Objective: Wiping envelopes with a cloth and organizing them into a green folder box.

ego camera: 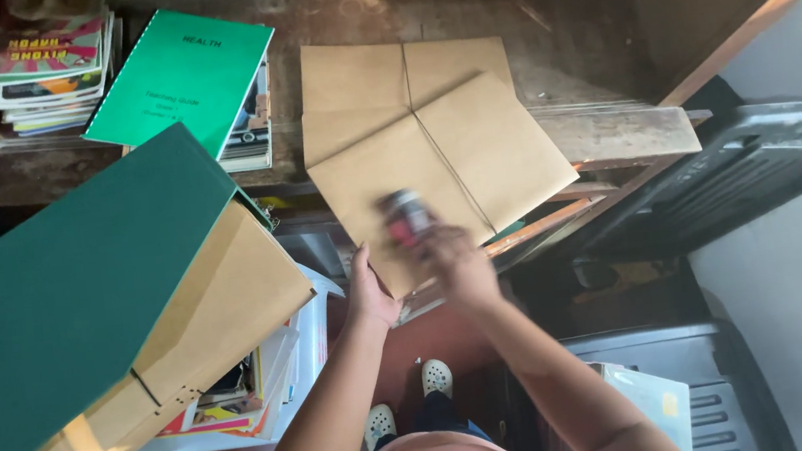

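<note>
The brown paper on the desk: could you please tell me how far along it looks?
Done: the brown paper lies folded, flaps meeting at a seam. In hand: the left hand steadies its lower edge while the right hand holds a small blurred object over it. Left: the large green book is only partly in paper, and the green booklet and book stack are bare.

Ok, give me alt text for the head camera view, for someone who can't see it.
Seen from above, a person's left hand steadies a brown paper-covered book on a wooden shelf while the right hand holds a small blurred red and grey object over it. A green-covered book and a stack of magazines lie to the left.
</note>
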